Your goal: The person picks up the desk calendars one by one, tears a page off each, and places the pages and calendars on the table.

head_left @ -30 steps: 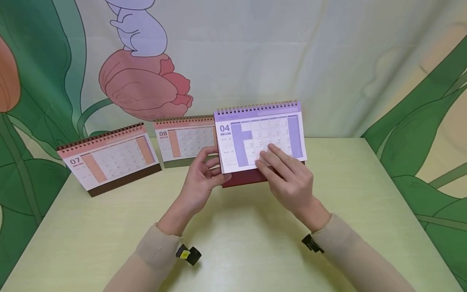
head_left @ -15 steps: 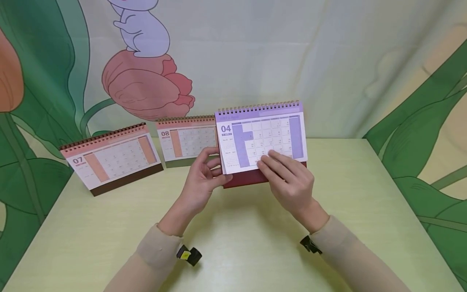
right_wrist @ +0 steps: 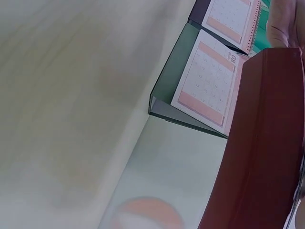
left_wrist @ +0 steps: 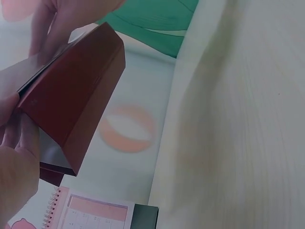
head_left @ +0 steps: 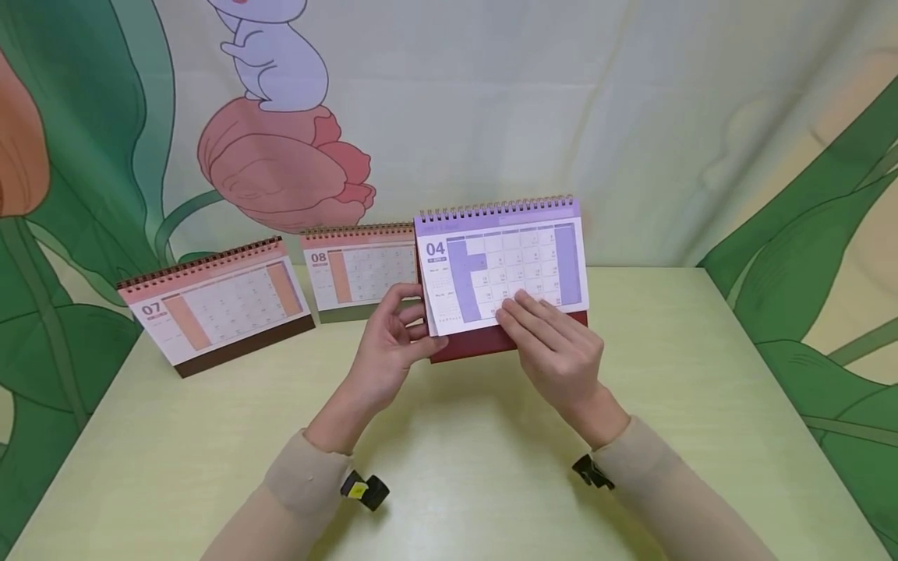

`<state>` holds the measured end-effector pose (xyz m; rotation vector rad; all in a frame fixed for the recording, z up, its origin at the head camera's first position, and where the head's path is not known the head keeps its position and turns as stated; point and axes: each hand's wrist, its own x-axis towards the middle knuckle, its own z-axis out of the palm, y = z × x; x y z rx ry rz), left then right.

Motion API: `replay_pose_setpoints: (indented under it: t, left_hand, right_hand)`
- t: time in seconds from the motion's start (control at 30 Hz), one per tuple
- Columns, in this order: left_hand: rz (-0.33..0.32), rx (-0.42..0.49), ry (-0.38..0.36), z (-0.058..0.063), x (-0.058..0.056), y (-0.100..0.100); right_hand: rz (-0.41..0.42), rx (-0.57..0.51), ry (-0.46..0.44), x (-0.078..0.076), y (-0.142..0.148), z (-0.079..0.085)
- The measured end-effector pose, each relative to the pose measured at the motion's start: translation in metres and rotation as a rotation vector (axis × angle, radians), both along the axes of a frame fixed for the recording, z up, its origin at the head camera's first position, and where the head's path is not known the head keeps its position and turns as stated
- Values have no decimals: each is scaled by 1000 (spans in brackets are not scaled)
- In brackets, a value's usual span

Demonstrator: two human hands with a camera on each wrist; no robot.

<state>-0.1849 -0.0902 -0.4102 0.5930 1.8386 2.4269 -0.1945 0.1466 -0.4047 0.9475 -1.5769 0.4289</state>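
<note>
In the head view, a desk calendar with a purple April page and a maroon base is held up over the table, leaning back. My left hand grips its left edge, thumb at the lower front corner and fingers behind. My right hand lays its fingers straight across the lower right of the page; its thumb is hidden. From the left wrist, the maroon base shows from underneath, with my left hand at its edge. Maroon cover fills the right side of the right wrist view.
A July calendar with a brown base stands at the left of the table. Behind my left hand stands an August calendar with a green base, partly covered by the held one. A printed curtain hangs behind the table.
My right fingers have slid slightly down the April page. My left hand keeps its grip, and the held calendar stays nearly where it was.
</note>
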Motion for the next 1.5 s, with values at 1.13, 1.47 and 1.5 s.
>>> replay_pose_setpoints:
  t: [1.13,1.47,1.5]
  left_hand:
    - [3,-95,-3,-8,0,-4]
    - [-2,-97,24,-9,-2,-4]
    - [-1,-100,25,-9,-2,-4]
  right_hand:
    - [42,-272,-233,8,-12,-17]
    - [120,-419,-370,11,-11,-13]
    - [121,-436,-380,11,-10,-14]
